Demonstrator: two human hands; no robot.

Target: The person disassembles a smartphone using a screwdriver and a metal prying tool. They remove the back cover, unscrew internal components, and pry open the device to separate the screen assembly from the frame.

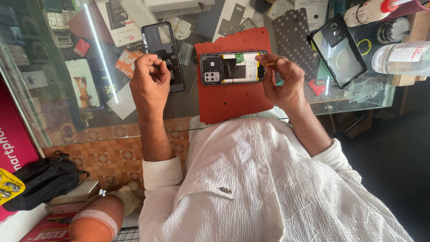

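Observation:
An opened phone [230, 68] with its back removed lies on a red mat [233, 101] on the glass counter; its camera block, black battery and yellow-edged parts are exposed. My right hand [283, 85] is at the phone's right end, fingers closed on a thin brownish tool [268, 64] whose tip touches that end. My left hand [150, 80] is curled into a fist left of the mat, over the lower part of a black phone back cover [162, 47]. Whether something small is pinched in it is hidden.
A black-rimmed phone case [339, 51] and a dotted black pad [293, 40] lie right of the mat. Plastic bottles [398, 56] stand at the far right. Boxes and cards crowd the counter's back. A black bag [42, 179] sits on the floor, lower left.

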